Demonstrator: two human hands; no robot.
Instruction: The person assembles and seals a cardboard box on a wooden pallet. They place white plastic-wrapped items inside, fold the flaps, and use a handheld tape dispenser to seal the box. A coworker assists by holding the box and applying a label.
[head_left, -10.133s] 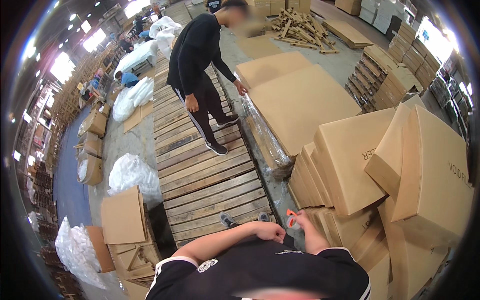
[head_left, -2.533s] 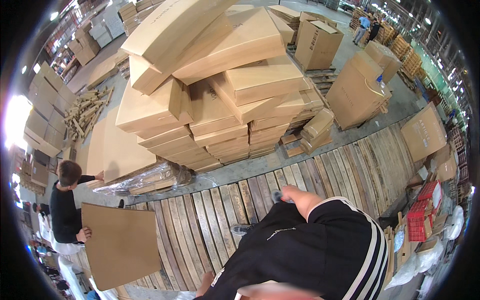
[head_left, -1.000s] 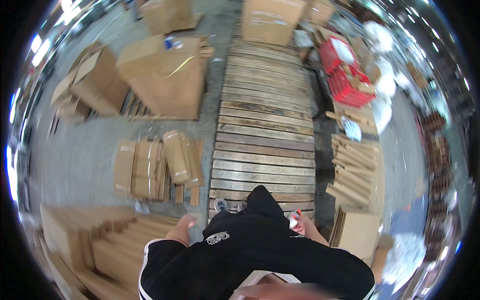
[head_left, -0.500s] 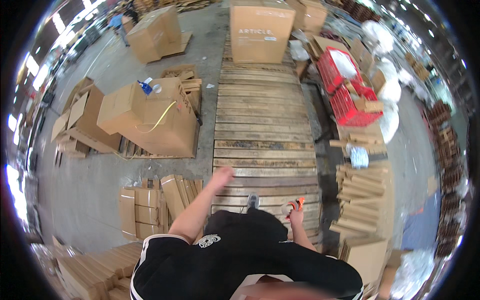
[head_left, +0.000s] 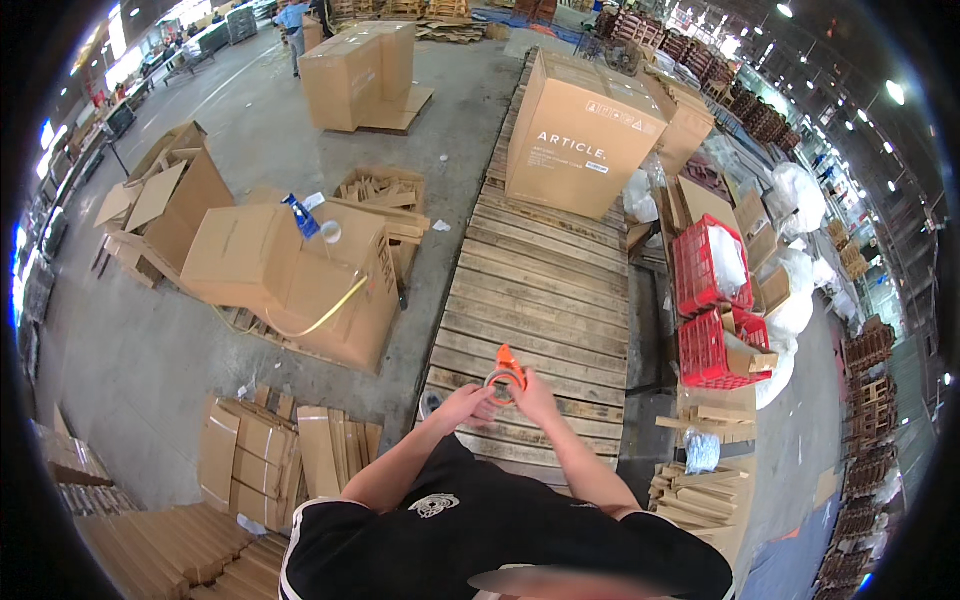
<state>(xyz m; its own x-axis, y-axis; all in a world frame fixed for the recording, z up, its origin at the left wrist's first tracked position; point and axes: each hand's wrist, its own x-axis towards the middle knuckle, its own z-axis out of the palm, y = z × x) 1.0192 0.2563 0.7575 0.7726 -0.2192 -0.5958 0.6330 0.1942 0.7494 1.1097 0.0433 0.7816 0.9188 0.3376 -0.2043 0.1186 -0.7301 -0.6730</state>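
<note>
In front of my body, over the wooden slats, my right hand (head_left: pixel 538 398) grips an orange tape dispenser (head_left: pixel 507 357) with a roll of tape in it. My left hand (head_left: pixel 466 406) has come up to the roll's left side, thumb and fingers a little apart. Whether its fingertips touch the tape is too small to tell. Under both hands runs a slatted wooden platform (head_left: pixel 530 300). At its far end stands a large closed cardboard carton (head_left: pixel 570 150).
On the left, a big carton (head_left: pixel 340 290) carries a blue object (head_left: pixel 300 215), a tape roll (head_left: pixel 331 232) and a yellow strap (head_left: pixel 345 300). Flat cardboard bundles (head_left: pixel 250 455) lie nearer. Red crates (head_left: pixel 712 345) and cardboard strips (head_left: pixel 700 495) line the right side. A person (head_left: pixel 293 30) stands far left.
The dispenser in my right hand has moved forward and left, to the middle. My left hand has come beside it. The view has turned and tilted up, showing more of the far carton.
</note>
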